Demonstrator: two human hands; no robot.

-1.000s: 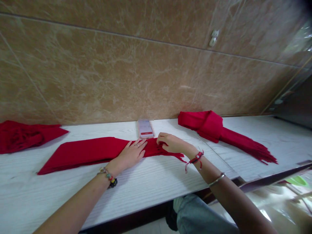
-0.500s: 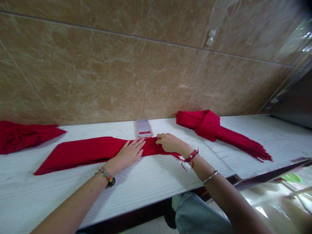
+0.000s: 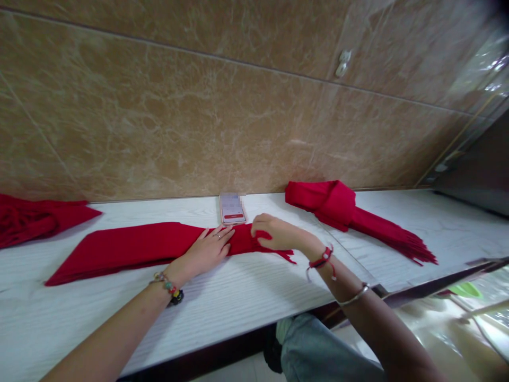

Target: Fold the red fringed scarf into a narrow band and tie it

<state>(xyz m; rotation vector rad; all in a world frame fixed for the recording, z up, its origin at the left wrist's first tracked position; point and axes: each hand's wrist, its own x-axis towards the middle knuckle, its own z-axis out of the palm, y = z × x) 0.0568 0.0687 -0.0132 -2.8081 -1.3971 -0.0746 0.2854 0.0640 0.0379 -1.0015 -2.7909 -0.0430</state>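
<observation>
A folded red scarf (image 3: 131,245) lies lengthwise on the white tabletop, its fringed end to the right. My left hand (image 3: 209,252) rests flat across its middle, fingers stretched out and spread slightly. Over the scarf near the fringe, my right hand (image 3: 274,232) has curled fingers with red cloth showing between thumb and fingertips. It appears to pinch the fabric, though the fingertips are partly hidden. Some fringe strands stick out below the right wrist. Just beyond the scarf, against the wall, lies a phone (image 3: 233,208) with its screen lit.
Another red scarf (image 3: 324,201), folded over with its fringe spread, lies to the right. A bunched red cloth (image 3: 35,220) sits at the far left. Behind the white table (image 3: 222,297) rises a brown marbled wall (image 3: 199,116). A dark object (image 3: 477,164) stands at the right end.
My right hand has lifted a little and its thumb has parted from the fingers, showing red cloth between. The left hand stays on the scarf. The view has shifted slightly.
</observation>
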